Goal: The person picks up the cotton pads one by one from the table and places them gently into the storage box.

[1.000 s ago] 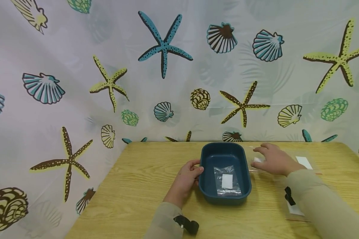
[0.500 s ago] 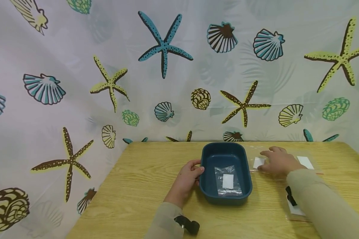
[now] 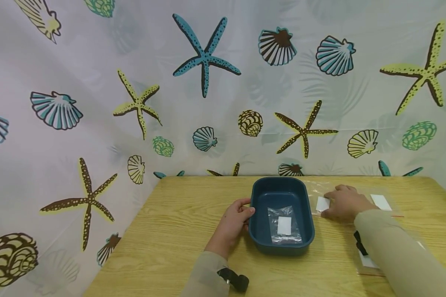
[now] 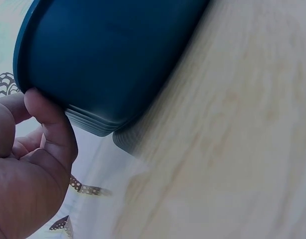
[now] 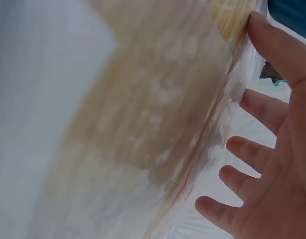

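Observation:
A dark blue plastic tub [image 3: 258,247] stands on the table with a clear zip bag [image 3: 284,225] bearing a white label lying flat inside. At its left side my left hand [image 3: 231,225] holds the rim, the thumb [image 4: 46,117] at the edge and the other fingers behind. To the tub's right my right hand [image 3: 346,204] is low over another clear bag [image 3: 322,204] with a white patch. In the right wrist view this hand's fingers [image 5: 250,154] are spread and nearly straight, with fingertips right at the clear plastic [image 5: 223,114].
A bag with a white label [image 3: 381,202] lies farther right on the wood-grain table [image 3: 163,231]. One more bag [image 3: 367,260] is partly hidden under the right forearm. A curtain [image 3: 223,103] printed with starfish and shells hangs behind the table.
My right hand has moved right and slightly down onto the bag beside the tub, uncovering its white patch. The left hand and the tub have stayed in place.

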`<state>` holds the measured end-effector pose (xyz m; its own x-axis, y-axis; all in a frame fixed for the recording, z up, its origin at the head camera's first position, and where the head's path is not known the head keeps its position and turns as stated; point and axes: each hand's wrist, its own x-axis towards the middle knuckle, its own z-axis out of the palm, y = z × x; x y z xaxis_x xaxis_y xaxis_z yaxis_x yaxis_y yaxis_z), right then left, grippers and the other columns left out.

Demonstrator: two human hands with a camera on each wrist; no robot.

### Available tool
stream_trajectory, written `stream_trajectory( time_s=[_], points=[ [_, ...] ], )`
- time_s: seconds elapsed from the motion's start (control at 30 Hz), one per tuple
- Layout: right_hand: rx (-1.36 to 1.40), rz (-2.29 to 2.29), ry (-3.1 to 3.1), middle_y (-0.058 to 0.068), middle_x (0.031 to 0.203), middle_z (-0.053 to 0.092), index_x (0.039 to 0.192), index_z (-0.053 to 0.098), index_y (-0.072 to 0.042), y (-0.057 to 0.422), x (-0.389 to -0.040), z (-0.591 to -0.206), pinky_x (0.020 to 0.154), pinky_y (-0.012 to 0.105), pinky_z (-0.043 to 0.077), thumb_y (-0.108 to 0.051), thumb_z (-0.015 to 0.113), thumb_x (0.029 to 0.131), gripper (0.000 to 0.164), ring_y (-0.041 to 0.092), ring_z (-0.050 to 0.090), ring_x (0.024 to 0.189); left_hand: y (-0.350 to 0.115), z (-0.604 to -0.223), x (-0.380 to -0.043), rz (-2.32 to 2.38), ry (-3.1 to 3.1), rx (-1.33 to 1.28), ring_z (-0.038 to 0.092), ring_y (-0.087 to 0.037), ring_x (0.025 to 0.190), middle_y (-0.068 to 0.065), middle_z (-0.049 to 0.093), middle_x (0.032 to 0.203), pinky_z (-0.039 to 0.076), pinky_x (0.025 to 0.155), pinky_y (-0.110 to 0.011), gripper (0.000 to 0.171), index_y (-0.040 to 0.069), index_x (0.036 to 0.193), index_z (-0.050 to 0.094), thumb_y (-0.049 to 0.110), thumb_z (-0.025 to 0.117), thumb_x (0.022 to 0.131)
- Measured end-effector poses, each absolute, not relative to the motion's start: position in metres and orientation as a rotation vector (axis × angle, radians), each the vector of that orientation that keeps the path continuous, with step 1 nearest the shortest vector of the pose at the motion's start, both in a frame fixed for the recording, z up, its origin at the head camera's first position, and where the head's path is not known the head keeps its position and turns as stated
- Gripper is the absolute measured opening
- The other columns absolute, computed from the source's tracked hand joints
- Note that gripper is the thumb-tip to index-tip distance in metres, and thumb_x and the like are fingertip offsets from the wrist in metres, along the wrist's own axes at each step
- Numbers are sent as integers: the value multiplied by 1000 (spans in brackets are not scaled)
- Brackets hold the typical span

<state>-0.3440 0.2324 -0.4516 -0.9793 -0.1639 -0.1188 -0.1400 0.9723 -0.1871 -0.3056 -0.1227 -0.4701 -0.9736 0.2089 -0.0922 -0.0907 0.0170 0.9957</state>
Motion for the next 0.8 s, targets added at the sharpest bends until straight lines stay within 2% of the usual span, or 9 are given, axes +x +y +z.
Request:
stream_trajectory(
  time_s=[0.2, 0.47, 0.8],
  points=[
    [-242, -284, 2961, 31, 142, 45, 138, 62, -6, 232, -342, -448, 95, 73, 38, -59, 80, 77, 83, 54, 39, 129, -122, -470, -305, 2052, 2084, 128, 59, -22, 87, -18, 61, 120, 51, 66, -27, 43, 8, 146, 51, 19, 58, 105],
    [-258, -278, 2983, 29, 139, 48, 132, 66, -7, 230, -342, -448, 95, 70, 41, -57, 82, 77, 76, 51, 42, 126, -123, -470, -303, 2051, 2092, 130, 60, -22, 85, -19, 60, 115, 52, 66, -27, 42, 8, 145, 52, 20, 59, 105],
    [-329, -264, 3021, 27, 140, 49, 123, 72, -6, 230, -340, -448, 99, 66, 40, -54, 79, 80, 65, 48, 42, 129, -122, -473, -304, 2074, 2060, 122, 56, -19, 76, -18, 60, 110, 47, 61, -27, 42, 10, 145, 52, 20, 58, 105]
  ],
)
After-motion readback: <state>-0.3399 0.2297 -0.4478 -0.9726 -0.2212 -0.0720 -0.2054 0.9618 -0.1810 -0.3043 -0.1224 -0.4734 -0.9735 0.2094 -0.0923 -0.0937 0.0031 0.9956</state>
